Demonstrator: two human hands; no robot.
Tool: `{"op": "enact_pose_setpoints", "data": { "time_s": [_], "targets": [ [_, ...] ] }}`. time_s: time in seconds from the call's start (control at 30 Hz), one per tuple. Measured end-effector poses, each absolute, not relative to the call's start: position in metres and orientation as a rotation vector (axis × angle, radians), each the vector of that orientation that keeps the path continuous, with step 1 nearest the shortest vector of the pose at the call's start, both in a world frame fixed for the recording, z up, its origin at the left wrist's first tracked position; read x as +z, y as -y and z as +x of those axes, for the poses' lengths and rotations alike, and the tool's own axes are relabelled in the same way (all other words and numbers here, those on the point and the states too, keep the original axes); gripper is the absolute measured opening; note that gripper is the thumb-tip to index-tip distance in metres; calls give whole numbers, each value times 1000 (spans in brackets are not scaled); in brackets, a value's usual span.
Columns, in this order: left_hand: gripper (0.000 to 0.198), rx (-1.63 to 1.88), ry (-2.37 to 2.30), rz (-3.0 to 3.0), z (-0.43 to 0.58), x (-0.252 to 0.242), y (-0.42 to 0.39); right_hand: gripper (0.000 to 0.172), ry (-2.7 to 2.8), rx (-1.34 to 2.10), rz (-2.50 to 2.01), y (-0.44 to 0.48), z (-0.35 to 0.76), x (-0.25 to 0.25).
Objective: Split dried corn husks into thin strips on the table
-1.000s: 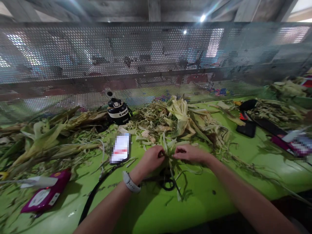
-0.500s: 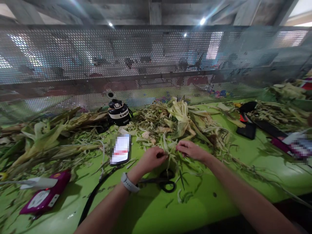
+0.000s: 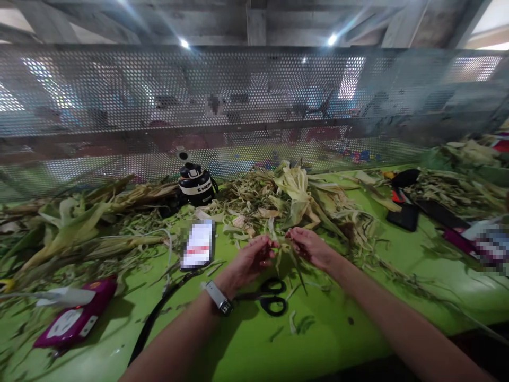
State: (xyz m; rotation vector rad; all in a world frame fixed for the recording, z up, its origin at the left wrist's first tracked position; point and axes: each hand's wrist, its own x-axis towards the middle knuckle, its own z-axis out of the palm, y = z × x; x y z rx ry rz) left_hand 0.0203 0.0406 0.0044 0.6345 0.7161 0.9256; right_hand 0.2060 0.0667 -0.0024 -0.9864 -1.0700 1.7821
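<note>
My left hand [image 3: 251,260] and my right hand [image 3: 312,247] meet over the green table [image 3: 246,345], both pinching a small bunch of green husk strips [image 3: 287,249] that hangs down between them. The left wrist wears a white watch [image 3: 218,297]. Black-handled scissors [image 3: 270,298] lie flat on the table right under the hands. A heap of corn husks [image 3: 296,193] is piled just beyond the fingers.
A phone [image 3: 198,244] lies left of the hands, with a black cable [image 3: 153,318] curving toward me. A magenta packet [image 3: 75,318] sits at the near left, a black bottle [image 3: 194,184] by the perforated metal screen [image 3: 254,106]. Dark tools [image 3: 405,215] lie at the right.
Both hands have lifted slightly and turned with the husk strips, and the scissors beneath them have come into full view. The rest of the table is unchanged.
</note>
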Motion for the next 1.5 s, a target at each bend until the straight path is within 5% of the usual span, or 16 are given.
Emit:
{"op": "enact_pose_setpoints", "data": {
  "time_s": [0.33,1.17,1.5],
  "targets": [
    [23,811,-751,691,23,1,-37,29,1197,1956,-902,-56,199,-6],
    [36,695,-963,1039,18,0,-41,44,1811,1616,-1093,-57,214,-6],
    [24,805,-969,1457,17,9,-40,42,1879,1306,-966,-64,211,3]
  ]
}}
